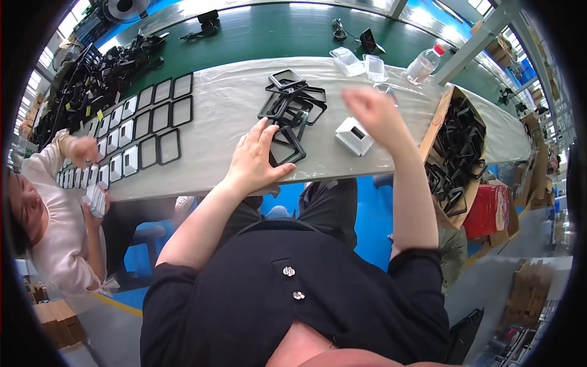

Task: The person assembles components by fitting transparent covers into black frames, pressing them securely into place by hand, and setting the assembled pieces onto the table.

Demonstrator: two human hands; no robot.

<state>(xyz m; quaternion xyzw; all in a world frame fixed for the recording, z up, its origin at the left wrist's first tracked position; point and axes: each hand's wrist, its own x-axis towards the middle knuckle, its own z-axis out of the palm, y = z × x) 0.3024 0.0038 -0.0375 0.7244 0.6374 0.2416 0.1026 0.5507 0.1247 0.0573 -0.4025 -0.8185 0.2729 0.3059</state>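
My left hand [252,156] rests at the table's near side with its thumb and fingers spread. Its fingertips touch a black rectangular frame [298,145] at the bottom of a loose pile of black frames [287,101]. To the right, my right hand [374,116] is raised over the table, its fingers curled and smeared by motion. Whether anything is in those fingers cannot be made out. Just left of and below that hand sits a white square block [354,137] with a dark slot in its top. Partly behind my right hand lies a small pale thing that I cannot identify.
Rows of black frames [160,116] lie on the left, several with white blocks. A co-worker's hand [82,150] is over them. On the right stands a cardboard box [437,119] of black parts. Clear plastic trays [374,67] and a bottle [425,64] stand at the back.
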